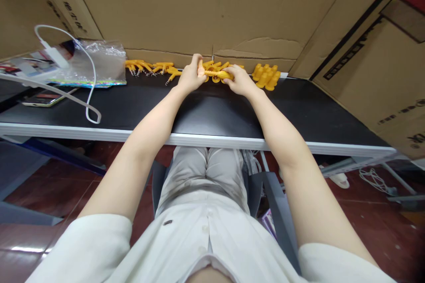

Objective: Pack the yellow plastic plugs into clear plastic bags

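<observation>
My left hand [193,75] and my right hand [241,81] are close together at the back of the black table. Between them stretches a slim yellow plastic piece [215,73], with the fingers of both hands closed on its two ends. Several similar yellow parts [212,65] lie just behind the hands, partly hidden by them. Left of my left hand is a row of yellow branched parts [142,66] with coiled metal ends. To the right of my right hand, short yellow knob-like pieces [266,77] stand in a tight cluster.
A tall cardboard sheet [212,9] rises behind the black table [212,115]. At the left are a clear plastic bag [102,59], a phone [44,99] and a white cable [94,70]. More cardboard [381,66] stands at the right.
</observation>
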A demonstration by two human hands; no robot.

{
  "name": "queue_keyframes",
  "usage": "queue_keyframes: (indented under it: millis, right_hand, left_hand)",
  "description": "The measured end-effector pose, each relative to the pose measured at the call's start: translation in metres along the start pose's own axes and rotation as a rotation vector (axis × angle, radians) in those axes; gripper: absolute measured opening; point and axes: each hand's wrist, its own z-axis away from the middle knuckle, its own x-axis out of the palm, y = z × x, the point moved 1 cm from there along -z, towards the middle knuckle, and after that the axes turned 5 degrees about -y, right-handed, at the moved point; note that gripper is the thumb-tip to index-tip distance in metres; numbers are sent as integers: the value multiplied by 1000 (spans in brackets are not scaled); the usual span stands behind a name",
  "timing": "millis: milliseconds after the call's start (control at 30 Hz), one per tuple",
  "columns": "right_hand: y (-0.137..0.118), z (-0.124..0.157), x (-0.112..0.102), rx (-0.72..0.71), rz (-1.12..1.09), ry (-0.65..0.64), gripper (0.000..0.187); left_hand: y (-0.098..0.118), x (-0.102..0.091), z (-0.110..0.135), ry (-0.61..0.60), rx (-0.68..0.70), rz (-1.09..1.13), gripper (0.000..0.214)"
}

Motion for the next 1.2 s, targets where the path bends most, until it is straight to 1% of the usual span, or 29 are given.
queue_keyframes:
  millis: [100, 267, 400, 567, 667, 767, 867, 967, 1033, 1100, 1200]
  right_hand:
    - [-2, 0, -3, 10, -32, 0, 52]
    - [-4, 0, -9, 23, -42, 0, 54]
    - [-8, 2, -13, -19, 5, -2, 46]
    - [-13, 6, -16, -46, 78, 25, 45]
    - [-17, 7, -18, -41, 135, 35, 45]
    - [-20, 6, -21, -25, 212, 47, 47]
    - [-22, 6, -23, -40, 199, 76, 45]
    - [-20, 7, -23, -50, 125, 68, 48]
    - [-18, 9, -23, -59, 83, 45, 50]
    - [-16, 10, -22, -62, 45, 11, 46]
    - [-15, 9, -21, -28, -10, -22, 47]
  left_hand:
    - [3, -3, 0, 15, 47, -32, 31]
    - [5, -4, 0, 35, 51, -32, 18]
    - [2, -5, -2, 37, 58, -56, 16]
    - [1, -7, -7, 22, 34, -62, 17]
    - [-2, -4, -8, -1, -5, 22, 21]
    - [-5, 0, -7, -33, -89, 181, 25]
    - [-6, 2, -4, -48, -135, 265, 25]
    - [-4, 0, -4, -27, -85, 190, 27]
    - [-1, -3, -4, -16, -44, 69, 28]
    - [1, -4, -3, -18, -13, -42, 27]
    - [3, -5, -1, -13, 27, -91, 23]
